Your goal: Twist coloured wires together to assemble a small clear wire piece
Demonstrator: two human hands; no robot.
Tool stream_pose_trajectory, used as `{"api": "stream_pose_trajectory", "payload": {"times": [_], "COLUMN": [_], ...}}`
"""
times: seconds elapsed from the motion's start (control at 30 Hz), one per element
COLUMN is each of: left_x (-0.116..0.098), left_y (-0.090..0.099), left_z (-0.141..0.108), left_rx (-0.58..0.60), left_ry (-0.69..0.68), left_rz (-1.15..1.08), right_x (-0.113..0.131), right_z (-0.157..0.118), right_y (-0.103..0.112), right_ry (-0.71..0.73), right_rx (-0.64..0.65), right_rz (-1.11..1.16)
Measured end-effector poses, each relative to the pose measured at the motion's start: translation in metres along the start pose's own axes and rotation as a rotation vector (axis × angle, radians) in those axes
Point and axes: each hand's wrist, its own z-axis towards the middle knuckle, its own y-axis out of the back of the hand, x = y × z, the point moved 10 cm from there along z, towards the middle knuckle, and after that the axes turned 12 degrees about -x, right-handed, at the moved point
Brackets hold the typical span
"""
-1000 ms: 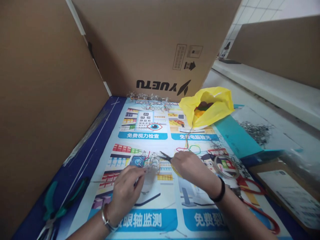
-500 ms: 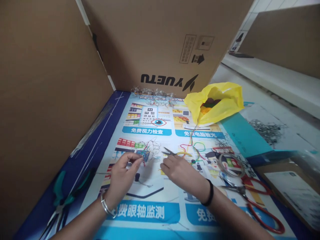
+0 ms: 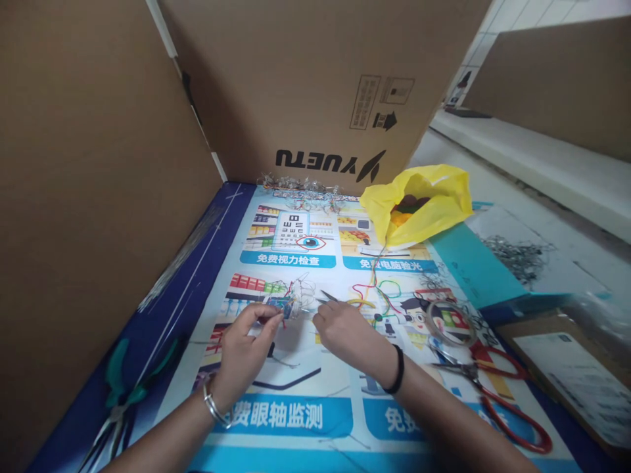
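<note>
My left hand [image 3: 249, 341] is closed in a pinch beside a tangle of thin wire with red and green bits [image 3: 300, 295]; the fingertips are at its lower left edge. Just right of it, my right hand [image 3: 345, 335] has its fingers pressed together, and what they hold, if anything, is too small to make out. Small yellow-handled scissors [image 3: 359, 303] lie past the right knuckles, blades pointing left. Red, green and yellow threads [image 3: 387, 292] run from a yellow bag [image 3: 428, 203] down to the printed sheet.
Green-handled pliers [image 3: 121, 394] lie at left. Red-handled scissors [image 3: 486, 381] and a tape roll [image 3: 451, 322] are at right, near a cardboard box [image 3: 566, 368]. Cardboard walls [image 3: 305, 85] stand behind and left. Wire pieces [image 3: 300, 187] lie along the back, straight wires [image 3: 182, 259] at left.
My right hand has moved slightly left, closer to the wire tangle. The left hand stays nearly where it was, still pinched. The view has shifted a little.
</note>
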Motion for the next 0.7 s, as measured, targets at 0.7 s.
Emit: {"api": "stream_pose_trajectory", "payload": {"times": [0.7], "left_x": [-0.02], "left_y": [-0.008], "left_z": [-0.011], "left_rx": [0.046], "left_ry": [-0.202], "left_rz": [-0.029], "right_x": [-0.025], "right_z": [-0.022], "right_y": [0.005], "right_ry": [-0.68], "right_rx": [-0.253], "right_rz": [1.099]}}
